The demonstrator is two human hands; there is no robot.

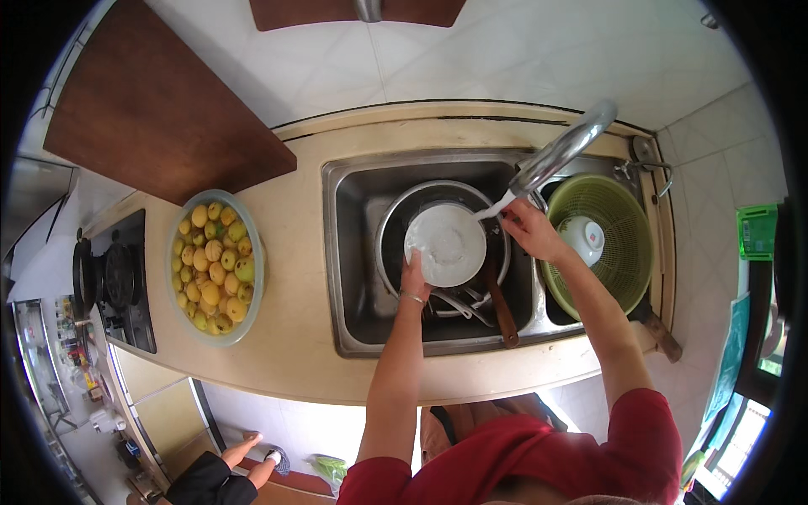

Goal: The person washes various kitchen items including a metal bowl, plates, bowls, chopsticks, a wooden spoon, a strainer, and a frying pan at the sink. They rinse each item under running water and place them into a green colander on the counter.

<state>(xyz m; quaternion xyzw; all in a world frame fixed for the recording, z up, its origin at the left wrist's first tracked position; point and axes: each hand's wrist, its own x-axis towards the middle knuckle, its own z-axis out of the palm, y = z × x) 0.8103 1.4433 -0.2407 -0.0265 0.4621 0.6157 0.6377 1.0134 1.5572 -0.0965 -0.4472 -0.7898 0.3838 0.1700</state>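
My left hand grips the lower left rim of a white bowl, with water in it, over a large metal pot in the steel sink. A stream from the faucet runs onto the bowl's upper right side. Close to the faucet's mouth is my right hand, its fingers curled; whether they touch the faucet head cannot be told. Metal utensils and a brown-handled utensil lean in and over the pot. An upturned white bowl lies in the green basket at the right.
On the counter at the left stands a tub full of yellow-green fruit, with a gas stove beyond. A brown cabinet door juts out above. Another person's legs show at the lower left, near a plastic bag.
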